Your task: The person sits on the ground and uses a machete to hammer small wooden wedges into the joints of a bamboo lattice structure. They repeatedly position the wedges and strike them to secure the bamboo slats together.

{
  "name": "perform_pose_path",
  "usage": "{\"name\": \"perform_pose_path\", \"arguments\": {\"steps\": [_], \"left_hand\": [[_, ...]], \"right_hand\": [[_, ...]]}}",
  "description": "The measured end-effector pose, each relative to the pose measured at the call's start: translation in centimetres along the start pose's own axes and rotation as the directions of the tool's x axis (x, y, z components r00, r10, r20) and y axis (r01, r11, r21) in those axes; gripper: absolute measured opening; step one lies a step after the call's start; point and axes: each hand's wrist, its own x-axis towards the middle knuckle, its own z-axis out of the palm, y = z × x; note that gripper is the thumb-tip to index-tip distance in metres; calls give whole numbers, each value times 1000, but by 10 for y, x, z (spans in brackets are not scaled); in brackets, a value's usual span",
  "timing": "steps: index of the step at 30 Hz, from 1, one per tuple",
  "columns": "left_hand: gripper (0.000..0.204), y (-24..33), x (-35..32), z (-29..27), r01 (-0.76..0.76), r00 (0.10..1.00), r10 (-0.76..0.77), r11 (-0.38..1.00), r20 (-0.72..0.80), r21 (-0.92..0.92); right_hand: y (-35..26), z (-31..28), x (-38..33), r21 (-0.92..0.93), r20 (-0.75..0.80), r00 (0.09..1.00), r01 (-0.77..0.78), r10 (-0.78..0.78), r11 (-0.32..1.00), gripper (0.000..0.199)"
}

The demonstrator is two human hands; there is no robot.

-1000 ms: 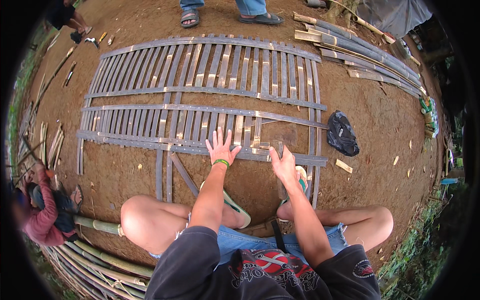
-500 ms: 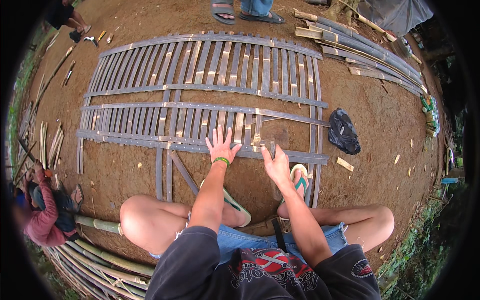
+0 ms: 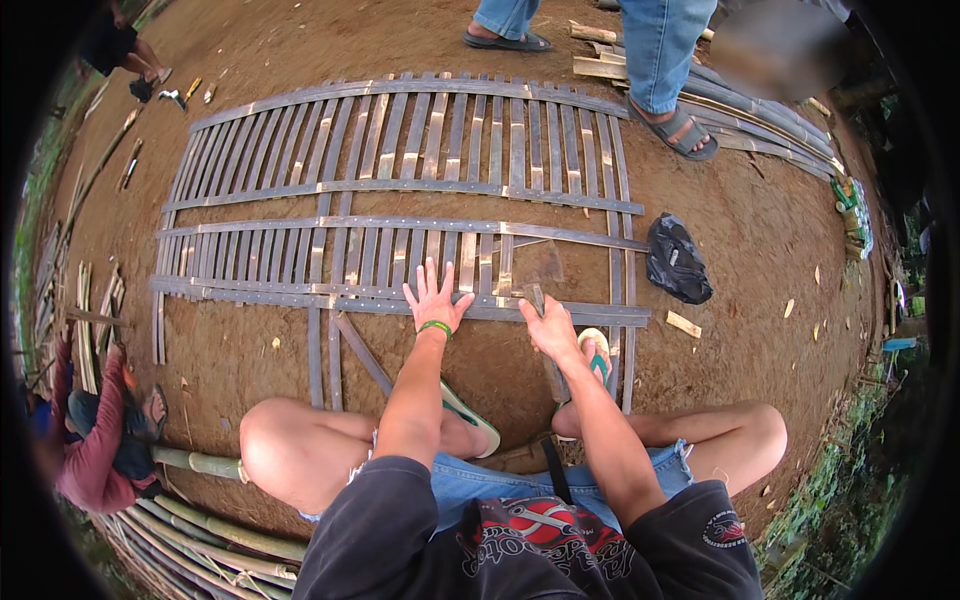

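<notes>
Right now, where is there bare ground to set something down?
There's bare dirt between your left knee and the nearer slatted panel, and more between the pale offcut and your right knee. It's crowded at that panel's near edge, around your left hand and right hand.

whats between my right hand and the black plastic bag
Between the right hand and the black plastic bag, the head view shows brown soil, the end of the nearest long rail and two narrow grey strips.

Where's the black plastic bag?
In the head view, the black plastic bag lies on the ground right of centre, by the slatted panel's right end, just beyond a small pale wood piece.
</notes>
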Motion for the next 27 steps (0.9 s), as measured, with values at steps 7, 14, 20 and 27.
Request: {"name": "perform_pose_path", "arguments": {"steps": [7, 14, 20, 27], "left_hand": [[84, 3, 1, -1, 11, 1000, -10, 1000, 6, -20], [86, 7, 3, 5, -5, 1000, 5, 1000, -3, -10], [87, 0, 1, -2, 5, 1000, -4, 1000, 15, -7], [87, 3, 2, -1, -8, 1000, 8, 1000, -3, 28]], "right_hand": [[13, 3, -1, -35, 146, 979, -136, 140, 990, 49], [18, -18, 4, 77, 56, 983, -176, 172, 981, 45], [31, -3, -5, 15, 77, 977, -202, 200, 979, 48], [21, -3, -1, 92, 70, 987, -148, 142, 985, 40]]}}
